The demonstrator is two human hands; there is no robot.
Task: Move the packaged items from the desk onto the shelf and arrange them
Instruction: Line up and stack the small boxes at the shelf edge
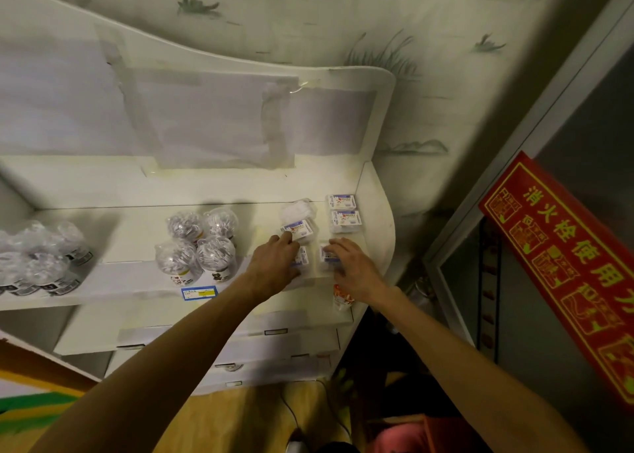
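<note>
Small white packets with blue-and-red labels lie at the right end of the white shelf (130, 233). Two of these packets (344, 212) sit in a column by the shelf's right wall, and another packet (299, 230) lies left of them with a clear bag behind it. My left hand (274, 263) lies over a front packet (302, 256), its fingertips reaching the middle packet. My right hand (350, 267) rests on another front packet (326, 253) near the shelf's front edge. Both hands cover most of what they touch, so I cannot tell whether they grip.
Clear jars of cotton swabs (197, 246) stand in a group mid-shelf, with more jars (41, 263) at the left. A blue price tag (199, 293) is on the shelf edge. Lower shelves step out below. A red banner (562, 263) hangs on the door at right.
</note>
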